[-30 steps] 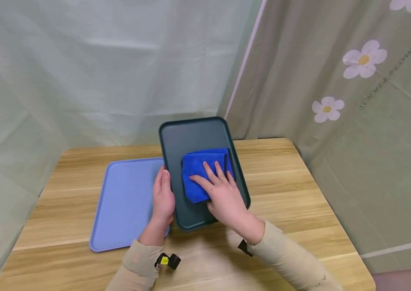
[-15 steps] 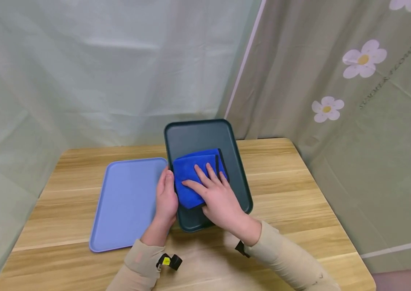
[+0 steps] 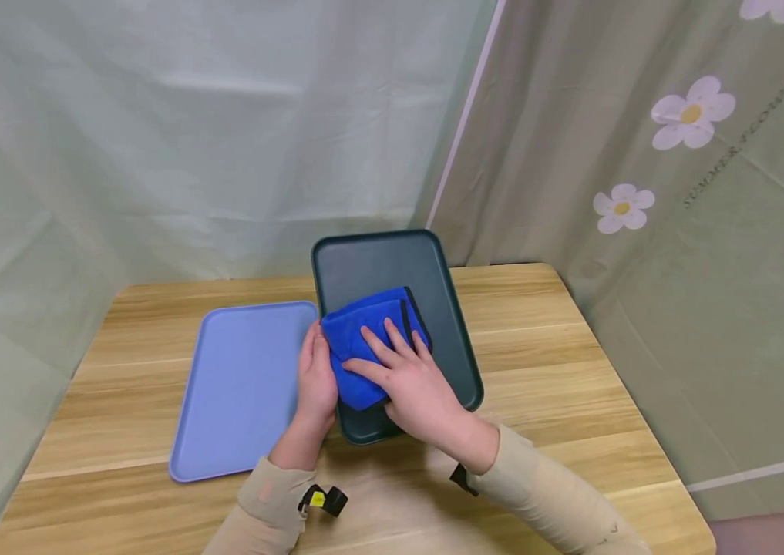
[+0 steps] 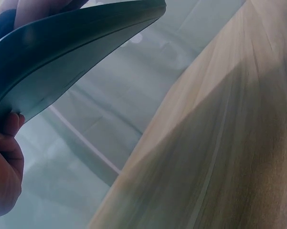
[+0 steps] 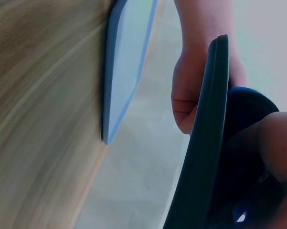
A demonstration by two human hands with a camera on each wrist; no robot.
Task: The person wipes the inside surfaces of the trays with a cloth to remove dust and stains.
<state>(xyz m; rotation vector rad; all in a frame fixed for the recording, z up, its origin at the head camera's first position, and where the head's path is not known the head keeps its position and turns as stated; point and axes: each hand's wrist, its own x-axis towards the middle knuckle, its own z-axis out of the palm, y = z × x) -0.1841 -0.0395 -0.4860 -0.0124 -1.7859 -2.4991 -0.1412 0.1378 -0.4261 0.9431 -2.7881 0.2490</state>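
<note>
My left hand (image 3: 317, 385) grips the left edge of a dark green tray (image 3: 385, 266), which is raised off the table and tilted. In the left wrist view, curled fingers (image 4: 10, 136) show beneath the tray's underside (image 4: 62, 78). A folded blue cloth (image 3: 364, 327) with black edging lies on the tray's face, its left side reaching the rim by the left thumb. Spread over the cloth, my right hand (image 3: 422, 393) presses it flat with extended fingers. Part of that hand (image 5: 281, 148) appears blurred in the right wrist view.
A periwinkle-blue tray (image 3: 242, 393) lies flat on the wooden table (image 3: 537, 370), left of the raised tray. Pale curtains (image 3: 225, 139) hang behind the table, and a flowered curtain (image 3: 731, 308) stands along its right side.
My right hand has slid the cloth left and slightly down across the green tray to its left rim. The green tray has shifted a little right while my left hand keeps hold.
</note>
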